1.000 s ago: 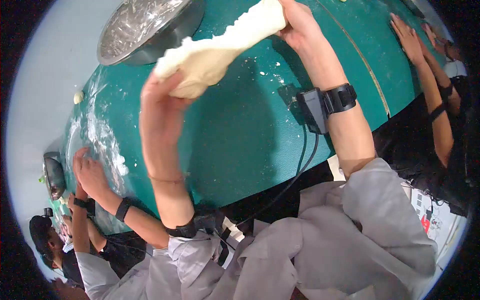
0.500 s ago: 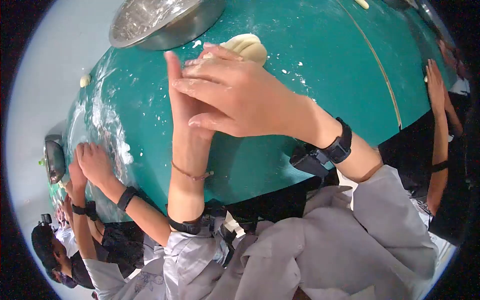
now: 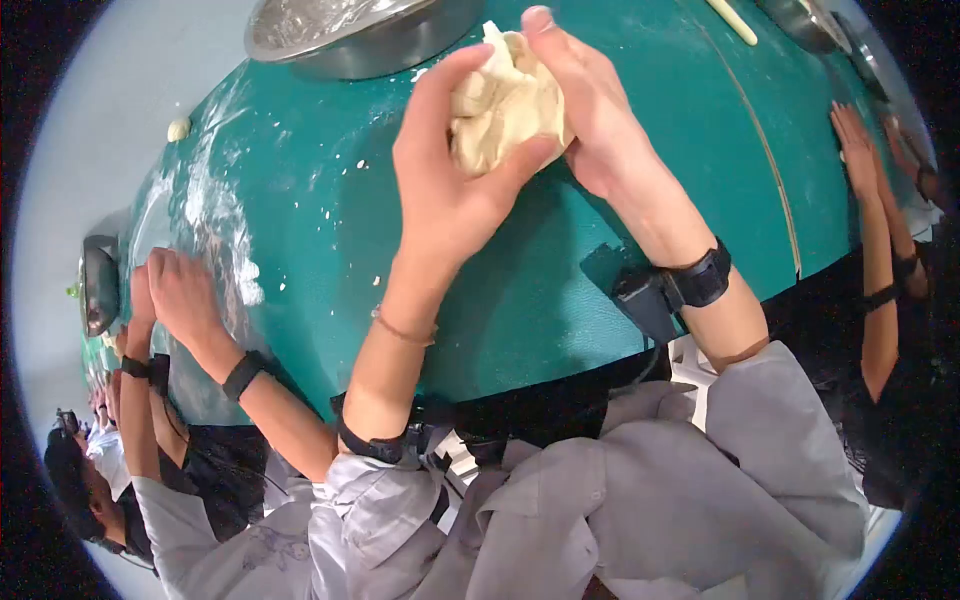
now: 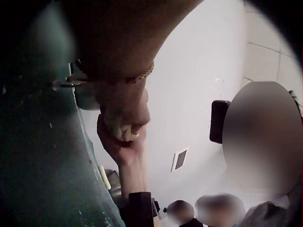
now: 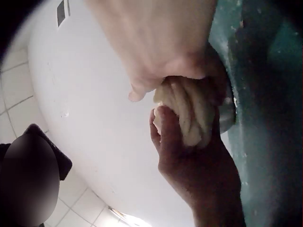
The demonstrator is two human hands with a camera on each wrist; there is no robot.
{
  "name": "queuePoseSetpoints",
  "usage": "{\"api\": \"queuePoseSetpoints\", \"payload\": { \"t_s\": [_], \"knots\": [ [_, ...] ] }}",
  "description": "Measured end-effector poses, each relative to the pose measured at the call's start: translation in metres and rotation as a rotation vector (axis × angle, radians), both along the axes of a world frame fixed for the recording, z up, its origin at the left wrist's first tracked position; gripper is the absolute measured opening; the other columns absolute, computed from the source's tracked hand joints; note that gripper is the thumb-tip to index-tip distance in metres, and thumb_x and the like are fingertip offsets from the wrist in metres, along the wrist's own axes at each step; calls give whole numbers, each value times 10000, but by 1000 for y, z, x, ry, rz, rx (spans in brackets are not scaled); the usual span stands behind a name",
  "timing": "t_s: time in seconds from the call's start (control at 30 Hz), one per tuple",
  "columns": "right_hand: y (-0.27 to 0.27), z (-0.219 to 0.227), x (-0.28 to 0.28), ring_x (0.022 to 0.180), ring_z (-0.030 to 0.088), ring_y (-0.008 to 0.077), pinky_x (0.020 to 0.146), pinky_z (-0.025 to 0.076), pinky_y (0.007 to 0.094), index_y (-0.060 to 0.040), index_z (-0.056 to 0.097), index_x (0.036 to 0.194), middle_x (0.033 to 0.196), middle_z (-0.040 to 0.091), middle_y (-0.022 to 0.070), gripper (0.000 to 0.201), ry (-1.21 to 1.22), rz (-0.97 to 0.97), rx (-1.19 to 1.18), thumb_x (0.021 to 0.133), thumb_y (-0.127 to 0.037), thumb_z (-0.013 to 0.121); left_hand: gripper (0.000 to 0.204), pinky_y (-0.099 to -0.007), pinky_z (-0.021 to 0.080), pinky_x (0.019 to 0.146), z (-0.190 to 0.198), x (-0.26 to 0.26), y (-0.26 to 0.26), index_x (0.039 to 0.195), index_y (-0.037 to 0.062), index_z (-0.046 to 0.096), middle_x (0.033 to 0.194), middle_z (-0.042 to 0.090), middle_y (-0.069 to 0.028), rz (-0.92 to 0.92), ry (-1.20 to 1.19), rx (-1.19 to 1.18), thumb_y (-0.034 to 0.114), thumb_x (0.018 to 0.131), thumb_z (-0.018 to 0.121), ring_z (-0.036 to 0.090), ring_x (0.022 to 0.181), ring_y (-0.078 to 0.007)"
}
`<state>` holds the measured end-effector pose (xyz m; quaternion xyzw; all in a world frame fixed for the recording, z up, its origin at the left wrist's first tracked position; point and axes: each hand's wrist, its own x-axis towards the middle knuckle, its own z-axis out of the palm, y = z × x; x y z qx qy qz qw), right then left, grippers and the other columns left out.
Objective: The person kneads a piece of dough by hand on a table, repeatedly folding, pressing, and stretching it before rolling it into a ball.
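A lump of pale dough (image 3: 508, 110), folded and uneven with a torn tip on top, is held between both hands above the green table. My left hand (image 3: 452, 165) grips it from the left, its thumb across the near face and the fingers round the far side. On the other side my right hand (image 3: 595, 115) curls round the dough, thumb pointing up and away. In the right wrist view, the creased folds of the dough (image 5: 187, 111) show between the two hands. The left wrist view shows only a small part of the dough (image 4: 127, 132).
A floury metal bowl (image 3: 370, 45) stands at the back. Flour and crumbs lie on the green table (image 3: 340, 270). A small dough ball (image 3: 178, 130) sits at the far left, a dough stick (image 3: 735, 22) at the back right. Other people's hands (image 3: 185, 300) work at both sides.
The dough was stretched long between the hands, then pressed into a folded lump under the overlapping hands. Now it is a compact lump, raised, with a hand on each side.
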<state>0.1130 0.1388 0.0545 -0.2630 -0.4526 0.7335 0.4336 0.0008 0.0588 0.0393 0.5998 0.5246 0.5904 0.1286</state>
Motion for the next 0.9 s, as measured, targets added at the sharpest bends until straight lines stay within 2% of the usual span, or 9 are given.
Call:
{"api": "queuePoseSetpoints", "payload": {
  "t_s": [0.13,0.2,0.5,0.53,0.6,0.73,0.83,0.87,0.9],
  "knots": [
    [10,-12,-3,639,601,93,540,470,270,-16,618,786,723,649,53,385,-192,-182,243,769,-360,791,1050,-347,490,939,-4,4,3,1374,-2,375,1172,580,-128,-66,-151,-111,169,509,946,576,1103,-216],
    [18,-22,-7,539,525,78,464,414,285,-39,590,629,578,584,32,355,-217,-264,376,737,-307,796,1006,-336,501,916,-3,3,1,1341,-24,404,1150,602,-123,-70,-109,-235,172,514,941,598,1065,-209],
    [17,-18,1,493,454,138,471,389,316,-16,538,613,535,446,118,276,-428,-319,781,653,-210,730,679,-309,532,817,6,4,4,1162,-30,557,1079,649,-108,-189,-273,-697,155,574,845,645,955,-160],
    [13,-15,3,515,428,122,480,368,300,-17,501,616,550,434,77,259,-419,-311,867,671,-155,713,638,-304,533,807,4,3,3,1138,-23,570,1065,652,-102,-191,-326,-741,137,579,833,648,938,-156],
    [7,-7,4,561,378,88,499,326,268,-19,428,622,579,409,-4,267,-397,-288,1040,706,-44,680,633,-301,539,800,-2,-2,0,1156,-17,558,1030,653,-99,-381,-637,-754,84,578,795,656,902,-182],
    [8,10,16,563,399,124,512,337,278,-31,439,614,588,436,14,259,-184,106,992,697,-45,684,636,-338,568,752,2,6,-17,1194,-30,522,969,649,-136,-631,-1072,-828,52,590,702,676,788,-262],
    [11,11,20,588,463,116,530,383,275,-32,493,634,605,500,20,242,14,227,821,704,-105,712,640,-411,591,689,-32,-1,-18,1214,-52,487,959,638,-185,-1240,-1375,-868,97,618,667,674,718,-329],
    [12,8,20,615,509,96,540,415,269,-27,536,652,619,544,22,244,25,240,745,715,-155,734,623,-456,595,615,-32,8,-15,1211,-66,481,947,631,-212,-1296,-1369,-790,142,651,659,665,660,-351],
    [14,6,20,641,555,76,550,448,263,-22,578,669,633,588,23,260,33,254,670,725,-205,756,623,-452,595,615,-28,10,-15,1214,-67,479,949,631,-208,-1138,-1366,-805,137,654,661,668,673,-349]
  ]
}}
